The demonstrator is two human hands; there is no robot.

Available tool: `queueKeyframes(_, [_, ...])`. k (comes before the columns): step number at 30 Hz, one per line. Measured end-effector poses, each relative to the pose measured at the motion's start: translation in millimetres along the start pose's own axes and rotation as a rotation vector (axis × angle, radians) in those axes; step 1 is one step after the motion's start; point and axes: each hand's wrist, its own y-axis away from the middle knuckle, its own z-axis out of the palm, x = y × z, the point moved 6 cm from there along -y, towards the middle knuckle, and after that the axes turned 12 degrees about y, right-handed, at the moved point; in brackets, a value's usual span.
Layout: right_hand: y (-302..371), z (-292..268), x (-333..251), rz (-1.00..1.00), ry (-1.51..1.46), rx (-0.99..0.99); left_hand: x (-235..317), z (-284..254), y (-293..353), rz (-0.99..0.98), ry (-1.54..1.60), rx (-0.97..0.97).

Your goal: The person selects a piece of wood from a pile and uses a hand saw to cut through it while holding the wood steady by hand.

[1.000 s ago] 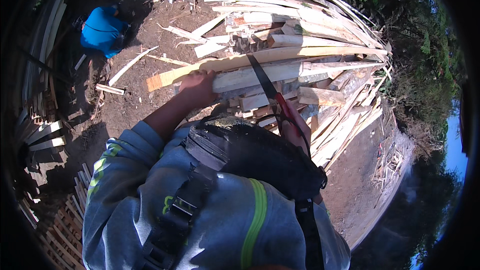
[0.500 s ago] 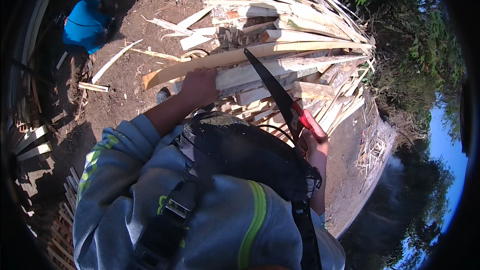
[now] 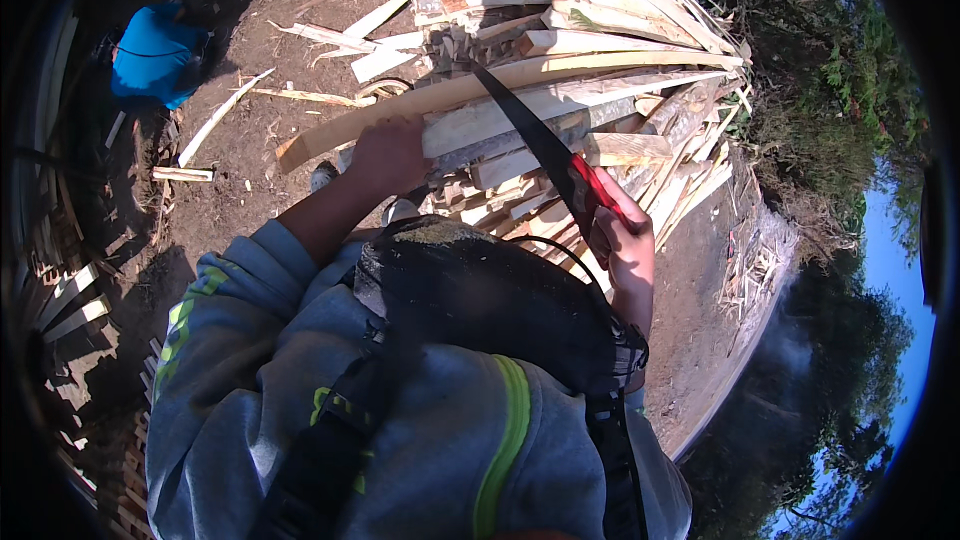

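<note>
Sawing step: our left hand grasps the long plank; right-hand fingers, at four o'clock, clench the red-handled handsaw, whose next stroke needs steady bracing.

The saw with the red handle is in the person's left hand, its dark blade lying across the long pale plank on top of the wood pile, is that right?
Not quite. The head view shows the saw gripped by the right hand, not the left. The left hand presses on the long pale plank instead. The rest holds: red handle, dark blade across that plank on the wood pile.
</note>
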Motion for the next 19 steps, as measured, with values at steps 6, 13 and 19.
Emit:
queueKeyframes(6, [-59,26,-7,0.012,0.218,-0.114,-3,-7,-2,-0.05,-0.005,-0.013])
queueKeyframes(13, [-56,23,-4,-0.046,0.098,-0.172,0,-8,3,-0.179,-0.029,-0.075])
queueKeyframes(19, [-91,29,1,-0.125,-0.042,-0.284,7,-9,-1,-0.188,-0.047,-0.089])
